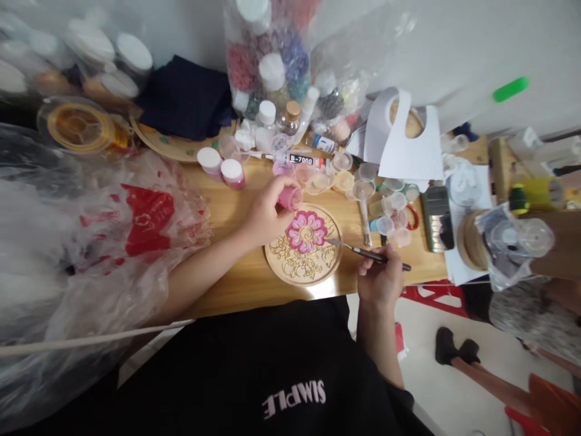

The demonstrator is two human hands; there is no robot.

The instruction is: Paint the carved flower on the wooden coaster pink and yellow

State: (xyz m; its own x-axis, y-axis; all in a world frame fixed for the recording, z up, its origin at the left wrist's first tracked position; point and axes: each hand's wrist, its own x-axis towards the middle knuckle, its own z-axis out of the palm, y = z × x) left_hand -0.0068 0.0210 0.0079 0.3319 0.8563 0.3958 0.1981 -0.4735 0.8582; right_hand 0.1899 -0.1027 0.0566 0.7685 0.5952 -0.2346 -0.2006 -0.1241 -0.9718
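Note:
A round wooden disc (290,269) lies on the wooden table (236,278) in front of me, with a gold outline pattern and a pink flower (305,231) filled in at its upper part. My left hand (265,212) is closed around a small pink pot (290,197), tilted over the disc's upper left edge. My right hand (380,280) pinches a thin dark tool (370,254) whose metal tip rests at the disc's right edge.
Several small clear cups (363,189) crowd behind the disc, with a glue tube (305,160), bottles (267,121) and bagged jars of beads. Crinkled plastic bags (91,242) fill the left. White card (408,142) and clutter lie right. Another person's legs (458,354) stand on the floor.

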